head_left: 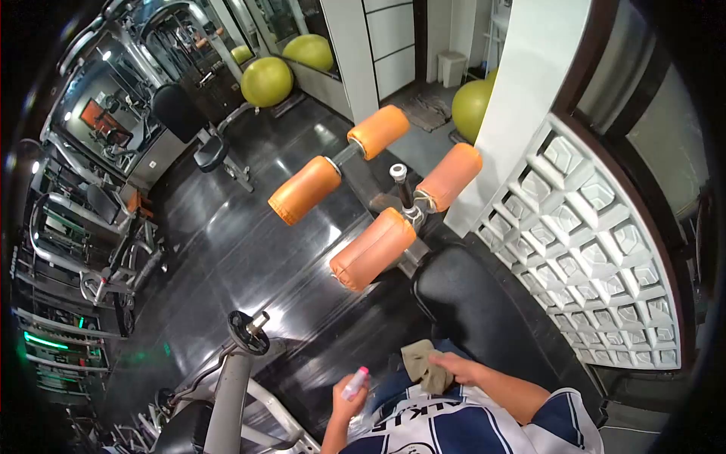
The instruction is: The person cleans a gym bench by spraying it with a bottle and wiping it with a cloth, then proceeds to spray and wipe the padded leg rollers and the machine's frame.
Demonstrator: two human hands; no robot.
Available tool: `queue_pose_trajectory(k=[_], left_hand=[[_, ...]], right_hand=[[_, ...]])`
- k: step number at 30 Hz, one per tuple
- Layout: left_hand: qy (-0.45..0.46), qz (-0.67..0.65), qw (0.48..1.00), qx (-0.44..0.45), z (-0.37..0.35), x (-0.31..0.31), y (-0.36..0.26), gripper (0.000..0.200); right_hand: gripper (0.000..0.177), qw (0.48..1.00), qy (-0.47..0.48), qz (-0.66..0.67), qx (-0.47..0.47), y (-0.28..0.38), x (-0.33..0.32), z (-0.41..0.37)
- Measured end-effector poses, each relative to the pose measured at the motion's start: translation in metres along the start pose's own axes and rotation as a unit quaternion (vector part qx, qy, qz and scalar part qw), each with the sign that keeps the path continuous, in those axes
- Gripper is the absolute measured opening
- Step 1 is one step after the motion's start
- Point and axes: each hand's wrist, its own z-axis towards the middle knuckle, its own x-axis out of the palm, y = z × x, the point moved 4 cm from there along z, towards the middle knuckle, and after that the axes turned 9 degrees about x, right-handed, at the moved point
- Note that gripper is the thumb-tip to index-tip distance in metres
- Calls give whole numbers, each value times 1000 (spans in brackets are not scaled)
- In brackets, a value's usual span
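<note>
My left hand (346, 405) grips a clear spray bottle (354, 384) with a pink cap, held low in front of my chest. My right hand (454, 365) clutches a crumpled olive-brown cloth (421, 363) over the near end of a black padded bench (469, 303). The bench runs away from me toward four orange foam leg rollers (374, 248) on a metal post. Both hands hover at the bench's near edge, the cloth touching or just above the pad.
A barbell with a black weight plate (248, 333) rests on a grey rack at lower left. Green exercise balls (266, 81) sit at the back by mirrors. Weight machines (98, 250) line the left. A white patterned wall panel (597, 250) stands close on the right.
</note>
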Motion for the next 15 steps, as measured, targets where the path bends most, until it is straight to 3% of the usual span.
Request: queue_pose_trajectory(k=[1, 2, 3, 4, 5, 6, 7, 9, 10, 12, 15], left_hand=[[-12, -36, 998, -44, 6, -1, -18, 18], [-14, -43, 999, -12, 18, -1, -33, 18], [-18, -49, 998, 19, 24, -2, -45, 17], [-22, -55, 998, 27, 31, -2, -48, 17], [-24, -31, 994, 99, 41, -4, -51, 18], [-25, -5, 986, 165, 44, -7, -53, 18], [-2, -29, 994, 101, 45, -12, -44, 28], [7, -91, 994, 53, 43, -15, -59, 31], [2, -52, 995, 86, 43, -18, -60, 29], [4, -48, 993, 112, 40, -21, -58, 28], [6, -43, 993, 111, 30, -26, -62, 26]], right_hand=[[49, 994, 7, 102, 32, -2, -3, -5], [52, 995, -62, 70, 29, 6, -10, -13], [52, 977, -200, 13, 75, 11, -25, -10], [52, 977, -207, -52, 27, 25, -31, -8], [52, 971, -211, -114, -21, 45, -24, -16], [48, 977, -180, -102, -55, 59, -16, -25], [44, 990, -93, -54, -96, 82, 11, -50], [42, 982, -101, -86, -135, 122, 51, -94], [42, 980, -104, -92, -139, 128, 62, -100], [43, 925, -118, -138, -333, 152, 84, -116], [57, 906, 47, -109, -407, 181, 123, -152]])
